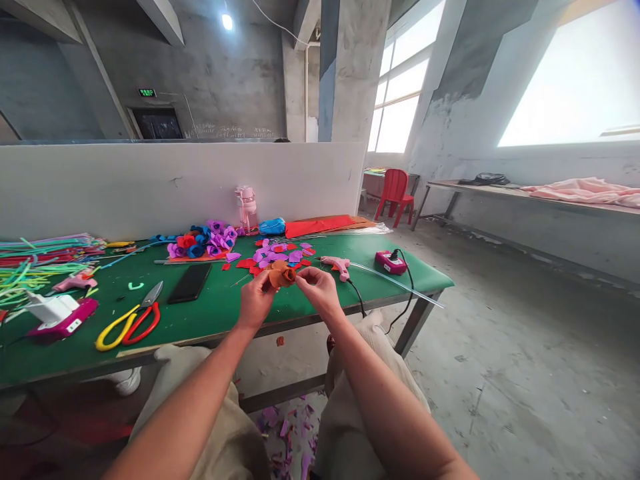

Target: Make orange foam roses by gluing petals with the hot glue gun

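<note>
An orange-brown handmade flower [281,274] with a rolled centre is held up over the front edge of the green table [235,293]. My left hand [257,297] pinches its petals from the left. On the other side, the fingertips of my right hand [319,288] are pinched together at the flower's right edge. Behind it lie loose purple and red petals [277,252]. A pink glue gun [337,267] rests just right of my right hand, its cable dropping over the edge.
Scissors [133,325] with yellow and red handles and a black phone [190,283] lie left. Finished flowers [205,240], a pink bottle [247,210] and red sheets [320,225] stand along the white partition [175,180]. A pink power strip [391,262] sits right; coloured stems [50,257] fill the far left.
</note>
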`<state>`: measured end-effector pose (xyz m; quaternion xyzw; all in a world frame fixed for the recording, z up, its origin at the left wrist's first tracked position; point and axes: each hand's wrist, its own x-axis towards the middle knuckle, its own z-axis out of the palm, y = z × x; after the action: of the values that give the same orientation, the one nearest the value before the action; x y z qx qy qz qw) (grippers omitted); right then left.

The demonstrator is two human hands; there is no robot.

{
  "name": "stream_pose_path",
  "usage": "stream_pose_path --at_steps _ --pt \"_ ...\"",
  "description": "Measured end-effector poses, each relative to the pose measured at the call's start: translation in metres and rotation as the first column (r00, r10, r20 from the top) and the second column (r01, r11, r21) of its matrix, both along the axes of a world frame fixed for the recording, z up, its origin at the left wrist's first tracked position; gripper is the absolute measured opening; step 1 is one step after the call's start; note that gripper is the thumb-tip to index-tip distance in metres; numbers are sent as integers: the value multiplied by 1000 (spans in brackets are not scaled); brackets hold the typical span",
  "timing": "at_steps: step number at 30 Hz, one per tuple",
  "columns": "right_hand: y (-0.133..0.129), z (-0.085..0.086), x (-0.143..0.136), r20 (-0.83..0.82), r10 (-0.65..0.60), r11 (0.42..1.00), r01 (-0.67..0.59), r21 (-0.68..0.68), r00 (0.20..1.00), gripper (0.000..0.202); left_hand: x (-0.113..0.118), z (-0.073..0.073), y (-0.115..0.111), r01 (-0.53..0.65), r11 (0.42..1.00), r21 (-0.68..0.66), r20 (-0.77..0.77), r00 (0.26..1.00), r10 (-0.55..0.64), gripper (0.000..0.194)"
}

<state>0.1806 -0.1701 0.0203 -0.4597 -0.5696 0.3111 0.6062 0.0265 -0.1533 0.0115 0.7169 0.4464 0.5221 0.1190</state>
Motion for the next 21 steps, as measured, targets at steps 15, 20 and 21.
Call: stream_pose_path --at_steps 15,20,21 --pt "0 1 2 -42 64 996 -67 -64 997 19 1 4 -4 -55 998 12 -99 994 55 15" --pt "0 0 4 -28 56 997 -57 -48 998 17 2 3 -4 -56 998 31 -108 992 59 14" --pt "0 0 4 -26 54 997 -55 -45 998 16 2 3 -4 -52 998 31 -110 992 55 15"
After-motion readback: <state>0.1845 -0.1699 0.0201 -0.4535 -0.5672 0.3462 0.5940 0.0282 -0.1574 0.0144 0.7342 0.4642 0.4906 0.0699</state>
